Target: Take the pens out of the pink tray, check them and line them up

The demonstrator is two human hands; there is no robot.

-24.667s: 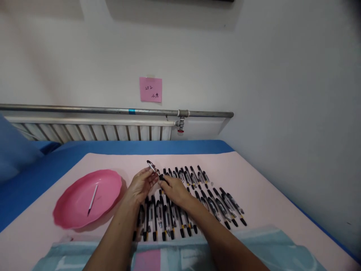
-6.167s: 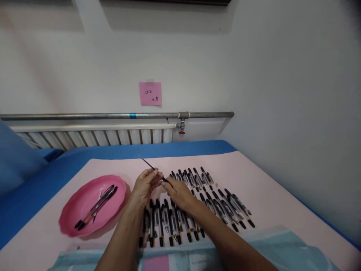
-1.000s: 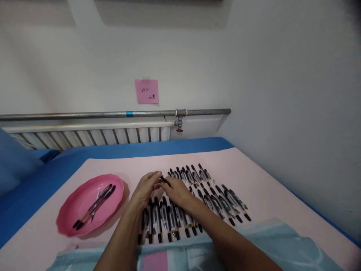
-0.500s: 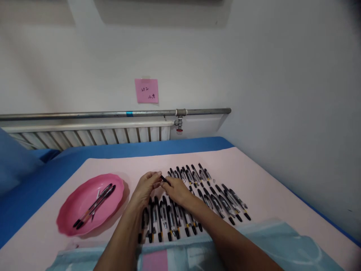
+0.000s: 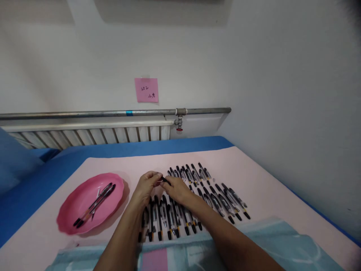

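Observation:
Above the rows of parts, my two hands meet near the middle of the table. My right hand [image 5: 177,189] is closed around a black pen part [image 5: 166,181], which looks like a cap or barrel end. My left hand [image 5: 148,184] pinches at the other end of it; what its fingertips grip is too small to make out. Below my wrists lies a row of pen parts [image 5: 159,218], with black caps, clear barrels and yellow bands. More pens [image 5: 224,203] lie to the right, and another group [image 5: 188,175] sits behind my right hand.
A pink scalloped dish [image 5: 66,210] on the left holds a few pens [image 5: 97,205] and a small white piece. The pink table cover [image 5: 225,162] lies over a blue surface [image 5: 194,143]. Behind are a radiator [image 5: 126,134] and a pipe [image 5: 107,113]. Light-blue fabric [image 5: 267,241] is at the front.
Both hands stay almost in place, with the fingers shifting very slightly around the black part. The pens and dish have not moved.

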